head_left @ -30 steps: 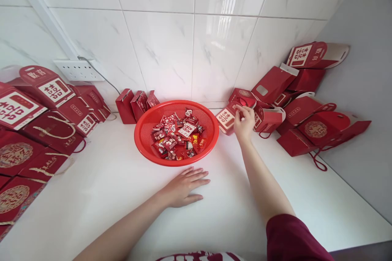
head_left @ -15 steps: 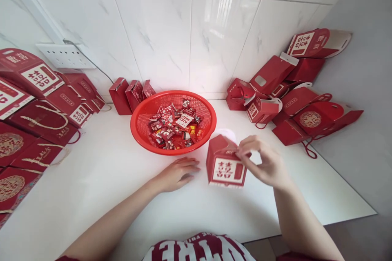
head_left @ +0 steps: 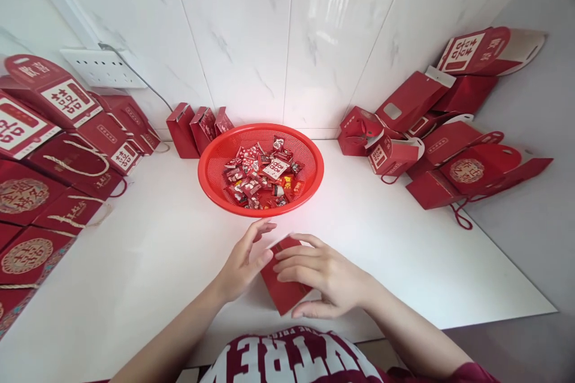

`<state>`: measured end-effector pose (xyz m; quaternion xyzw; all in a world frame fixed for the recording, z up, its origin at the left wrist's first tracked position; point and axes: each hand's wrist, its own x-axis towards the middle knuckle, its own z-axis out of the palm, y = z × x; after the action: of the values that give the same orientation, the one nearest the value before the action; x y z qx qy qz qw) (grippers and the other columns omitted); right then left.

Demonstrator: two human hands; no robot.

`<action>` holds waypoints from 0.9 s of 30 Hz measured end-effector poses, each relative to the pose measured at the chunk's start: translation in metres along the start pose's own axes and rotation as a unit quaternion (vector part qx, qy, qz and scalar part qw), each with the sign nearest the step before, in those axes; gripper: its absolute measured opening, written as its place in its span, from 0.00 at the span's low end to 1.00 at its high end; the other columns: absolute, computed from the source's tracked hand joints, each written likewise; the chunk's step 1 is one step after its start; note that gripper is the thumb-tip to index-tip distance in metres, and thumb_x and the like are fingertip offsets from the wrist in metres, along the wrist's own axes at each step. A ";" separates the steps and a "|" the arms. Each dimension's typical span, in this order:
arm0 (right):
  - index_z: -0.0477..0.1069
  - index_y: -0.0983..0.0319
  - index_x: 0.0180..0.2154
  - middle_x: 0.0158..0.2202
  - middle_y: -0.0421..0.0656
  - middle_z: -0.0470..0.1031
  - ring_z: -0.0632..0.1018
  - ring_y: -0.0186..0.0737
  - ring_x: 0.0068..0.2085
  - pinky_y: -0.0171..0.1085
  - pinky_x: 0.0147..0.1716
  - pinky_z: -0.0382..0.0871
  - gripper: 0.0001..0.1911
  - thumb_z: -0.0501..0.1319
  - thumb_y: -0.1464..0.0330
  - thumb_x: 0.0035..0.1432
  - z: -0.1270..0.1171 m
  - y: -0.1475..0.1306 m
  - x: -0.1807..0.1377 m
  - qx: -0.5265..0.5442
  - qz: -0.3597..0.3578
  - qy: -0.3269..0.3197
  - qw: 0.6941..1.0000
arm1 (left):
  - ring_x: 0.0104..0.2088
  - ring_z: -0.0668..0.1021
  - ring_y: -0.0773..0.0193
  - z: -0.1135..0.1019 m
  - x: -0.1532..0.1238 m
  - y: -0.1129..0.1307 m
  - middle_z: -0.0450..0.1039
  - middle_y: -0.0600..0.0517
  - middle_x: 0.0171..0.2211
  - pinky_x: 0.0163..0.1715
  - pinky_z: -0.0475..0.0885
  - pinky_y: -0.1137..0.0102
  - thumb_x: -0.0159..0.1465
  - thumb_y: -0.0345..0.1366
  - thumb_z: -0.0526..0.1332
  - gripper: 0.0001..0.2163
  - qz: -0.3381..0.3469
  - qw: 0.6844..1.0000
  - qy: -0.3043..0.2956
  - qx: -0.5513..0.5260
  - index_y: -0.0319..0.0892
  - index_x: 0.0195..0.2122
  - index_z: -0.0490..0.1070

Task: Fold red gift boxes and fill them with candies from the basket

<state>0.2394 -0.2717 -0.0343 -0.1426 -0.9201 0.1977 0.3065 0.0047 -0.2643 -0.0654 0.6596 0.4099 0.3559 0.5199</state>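
Note:
A red gift box (head_left: 281, 287) lies tilted on the white table in front of me, its plain red side facing up. My right hand (head_left: 321, 275) curves over its right side, fingers across the face and thumb at the near edge. On the other side, my left hand (head_left: 245, 260) has its fingers apart, the thumb close to the box's left corner; I cannot tell if it touches. Just beyond my hands stands a red mesh basket (head_left: 209, 182) holding many small wrapped candies (head_left: 256, 176).
Stacked red boxes and rope-handled bags (head_left: 67, 173) fill the left side. Several red boxes (head_left: 449, 149) are piled at the right against the grey wall. Small upright red boxes (head_left: 184, 131) stand behind the basket, near a wall socket (head_left: 103, 69) with a cable.
The gift box has come nearer to me and leftward, and its printed front has turned out of sight. My right hand moved from its top handle to its side; my left hand lifted and opened beside it.

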 end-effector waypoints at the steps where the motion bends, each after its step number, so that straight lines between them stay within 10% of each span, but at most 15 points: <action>1: 0.66 0.64 0.51 0.49 0.48 0.78 0.73 0.44 0.57 0.52 0.67 0.49 0.21 0.57 0.54 0.67 0.006 0.003 0.002 -0.024 -0.009 0.003 1.000 | 0.63 0.67 0.50 0.003 0.000 0.002 0.66 0.44 0.61 0.64 0.60 0.56 0.67 0.50 0.60 0.26 0.003 1.000 0.013 -0.001 0.48 0.63 0.60; 7: 0.65 0.63 0.49 0.46 0.48 0.75 0.72 0.44 0.53 0.50 0.63 0.56 0.23 0.53 0.50 0.67 0.044 0.009 0.019 -0.049 -0.016 0.038 0.998 | 0.55 0.75 0.52 0.005 0.008 0.005 0.74 0.46 0.53 0.55 0.71 0.61 0.66 0.48 0.61 0.17 -0.053 0.994 0.096 -0.013 0.43 0.51 0.72; 23: 0.69 0.63 0.45 0.34 0.46 0.74 0.72 0.44 0.38 0.45 0.43 0.65 0.36 0.50 0.38 0.60 0.060 0.026 0.011 -0.013 -0.011 0.077 0.997 | 0.45 0.80 0.54 0.001 0.023 -0.001 0.80 0.47 0.42 0.49 0.74 0.65 0.60 0.42 0.69 0.13 -0.077 0.994 0.042 -0.060 0.40 0.41 0.77; 27: 0.70 0.62 0.40 0.37 0.47 0.76 0.74 0.45 0.43 0.48 0.54 0.62 0.34 0.48 0.38 0.61 0.055 0.032 0.007 0.006 -0.016 0.048 0.999 | 0.45 0.80 0.56 -0.002 0.024 0.000 0.79 0.49 0.42 0.50 0.73 0.66 0.60 0.37 0.67 0.10 -0.065 0.995 0.011 -0.070 0.40 0.42 0.76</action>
<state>0.2049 -0.2559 -0.0855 -0.1350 -0.9054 0.1914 0.3542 0.0126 -0.2413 -0.0640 0.5895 0.4313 0.3570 0.5823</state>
